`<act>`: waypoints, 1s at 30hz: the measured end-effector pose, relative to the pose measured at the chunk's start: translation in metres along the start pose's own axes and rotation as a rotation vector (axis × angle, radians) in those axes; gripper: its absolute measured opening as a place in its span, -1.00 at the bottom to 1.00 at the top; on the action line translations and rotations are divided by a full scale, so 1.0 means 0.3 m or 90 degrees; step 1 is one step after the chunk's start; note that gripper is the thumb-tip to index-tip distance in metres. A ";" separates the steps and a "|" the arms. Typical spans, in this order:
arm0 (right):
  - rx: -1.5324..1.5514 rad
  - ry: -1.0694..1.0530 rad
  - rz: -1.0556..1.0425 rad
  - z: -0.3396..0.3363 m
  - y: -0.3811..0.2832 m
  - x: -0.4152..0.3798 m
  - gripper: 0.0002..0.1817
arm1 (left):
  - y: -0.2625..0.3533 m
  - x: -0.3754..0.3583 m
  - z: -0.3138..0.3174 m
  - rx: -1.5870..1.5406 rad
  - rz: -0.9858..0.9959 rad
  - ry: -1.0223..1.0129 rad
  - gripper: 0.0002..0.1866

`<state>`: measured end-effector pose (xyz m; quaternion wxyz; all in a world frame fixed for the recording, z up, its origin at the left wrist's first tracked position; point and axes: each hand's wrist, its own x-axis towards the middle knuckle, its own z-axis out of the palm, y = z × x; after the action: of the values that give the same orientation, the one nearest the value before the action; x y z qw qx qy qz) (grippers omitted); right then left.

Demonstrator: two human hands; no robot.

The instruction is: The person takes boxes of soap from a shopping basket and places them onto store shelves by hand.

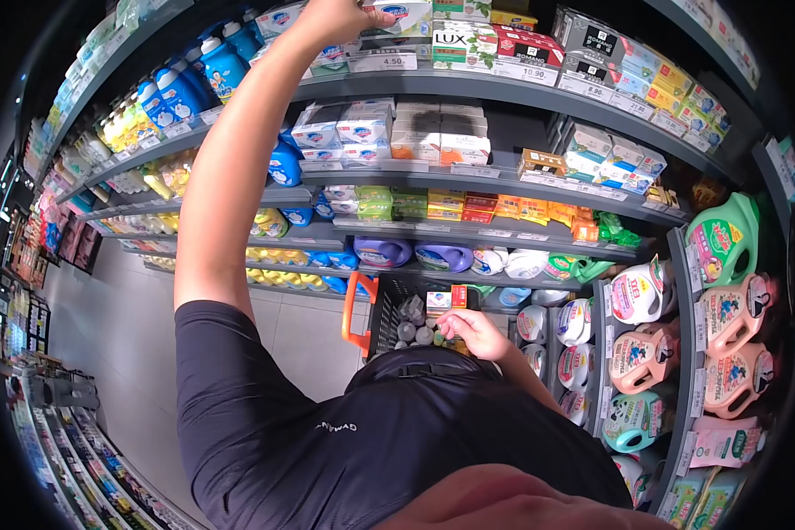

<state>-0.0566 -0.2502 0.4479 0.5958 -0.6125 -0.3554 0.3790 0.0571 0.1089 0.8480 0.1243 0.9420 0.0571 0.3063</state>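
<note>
My left hand (340, 18) is raised at the top shelf, its thumb on the front of a white and blue soap box (405, 19); the other fingers are partly cut off by the frame edge. Below that box is a 4.50 price tag (382, 62). Low in front of my body, my right hand (475, 333) hangs over a black basket (385, 305) with an orange handle (350, 311). Its fingers are curled together, with nothing visible in them. Inside the basket lie clear-wrapped round items (415, 332) and a small red and white box (448, 299).
Shelves (495, 86) of boxed soaps, including LUX boxes (464, 44), run across the view. Blue bottles (223, 69) stand at the upper left. Large detergent jugs (738, 309) fill the racks at right. Grey tiled floor (141, 336) shows at left.
</note>
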 end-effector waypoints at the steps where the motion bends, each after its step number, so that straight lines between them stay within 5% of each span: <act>1: -0.003 0.002 0.001 0.002 -0.006 -0.001 -0.69 | 0.000 0.001 -0.005 -0.018 -0.012 -0.007 -0.36; 5: -0.010 0.003 0.001 0.003 0.004 0.006 -0.69 | -0.057 0.033 0.017 -0.053 0.070 0.044 -0.35; 18: -0.013 0.005 0.032 -0.001 0.019 -0.001 -0.66 | -0.003 -0.006 -0.065 -0.009 -0.023 -0.035 -0.32; 30: -0.007 0.002 0.004 0.002 0.031 0.021 -0.68 | -0.010 0.027 -0.011 0.041 0.029 -0.032 -0.39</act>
<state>-0.0543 -0.2449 0.4383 0.5913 -0.6177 -0.3547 0.3781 0.0617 0.1140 0.8544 0.0884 0.9540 0.0422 0.2833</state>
